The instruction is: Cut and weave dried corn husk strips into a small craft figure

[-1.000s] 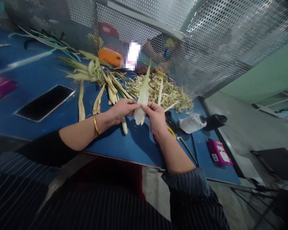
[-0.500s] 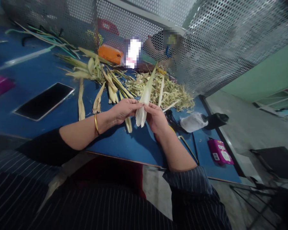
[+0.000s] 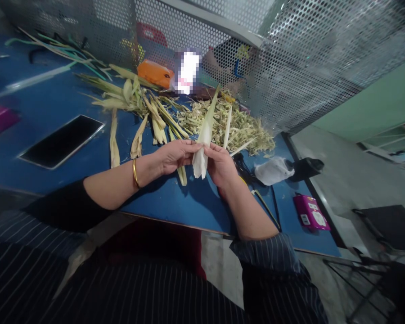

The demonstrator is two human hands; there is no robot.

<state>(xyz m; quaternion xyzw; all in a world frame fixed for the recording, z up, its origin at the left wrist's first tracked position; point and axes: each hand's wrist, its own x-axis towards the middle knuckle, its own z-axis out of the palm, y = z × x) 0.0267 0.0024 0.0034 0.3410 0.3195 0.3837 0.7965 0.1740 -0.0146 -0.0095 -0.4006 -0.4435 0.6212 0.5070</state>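
Note:
A pale corn husk, white at its broad lower end and greenish at the pointed tip, stands upright between my hands above the blue table. My left hand pinches its left edge between thumb and fingers. From the other side my right hand grips it, the thumb lying on the front of the husk. Narrow pale strips stick up just beyond my right hand; whether it holds them I cannot tell. Behind lies a heap of shredded husk, and to the left a bunch of longer husk leaves.
A dark-screened phone lies on the left of the blue table. An orange pouch sits by the perforated metal screen. On the right are a white wrapped roll, a black roll and a magenta pack.
Both hands keep the same pinch on the corn husk. The view has shifted very slightly; otherwise hardly anything differs.

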